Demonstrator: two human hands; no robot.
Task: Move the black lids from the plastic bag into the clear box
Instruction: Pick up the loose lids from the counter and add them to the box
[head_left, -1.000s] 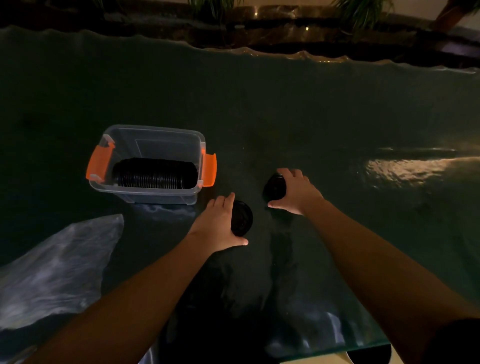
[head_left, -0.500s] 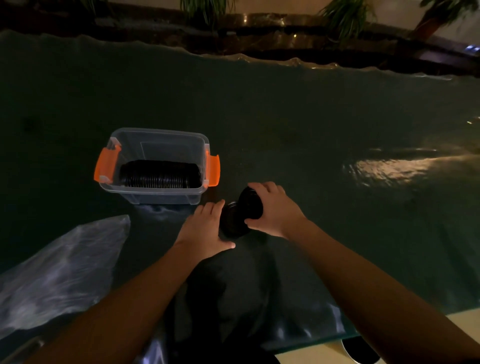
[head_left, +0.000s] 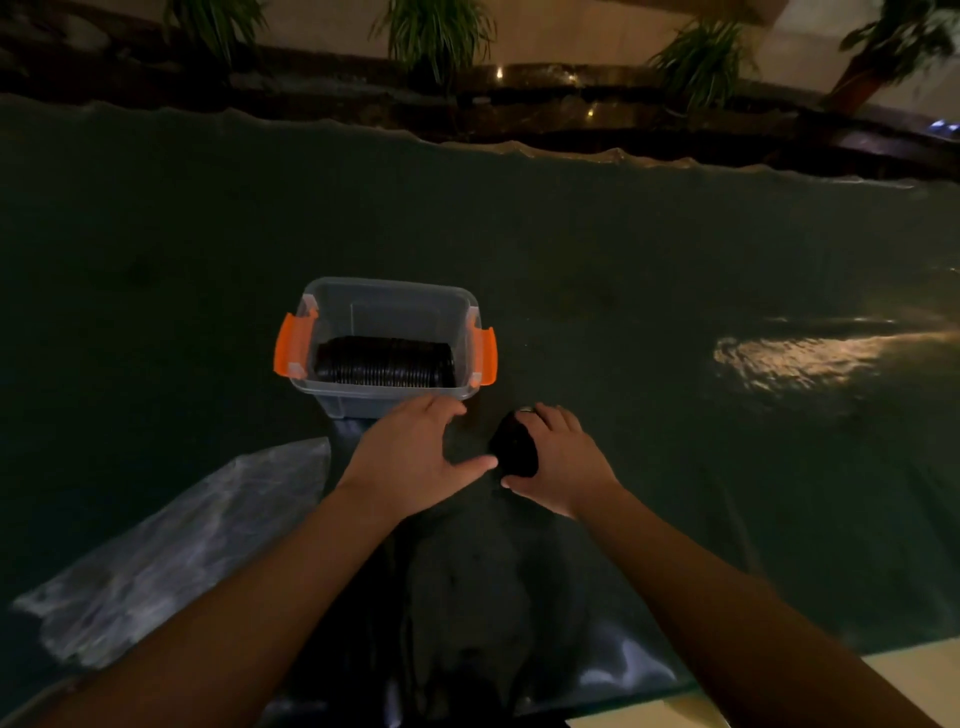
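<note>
While both forearms reach up from the bottom of the frame, the items stand as follows.

Right hand (head_left: 558, 462): centre of frame, fingers and thumb curled round a small stack of black lids (head_left: 514, 448); how many lids are in the stack cannot be told in the dim light.

Left hand (head_left: 415, 457): just left of the right hand, fingers spread and relaxed, holding nothing; its thumb tip points at the held lids and comes very near them, contact uncertain; its fingertips lie just below the near wall of the box.

Clear box (head_left: 387, 301): above the left hand, centre-left of frame, lid off, orange latches (head_left: 291, 351) on both short ends.

Row of lids in box (head_left: 384, 361): black lids on edge, packed side by side along the near half of the box.

Plastic bag (head_left: 171, 551): lower left of frame, lying flat and crumpled, partly under the left forearm.

Table covering (head_left: 571, 249): dark green sheet under everything, with a light glare at right.

Plants (head_left: 436, 26): along the top edge, beyond the table.

Held lids, position: right of the box's near right corner, apart from it, outside the box.
</note>
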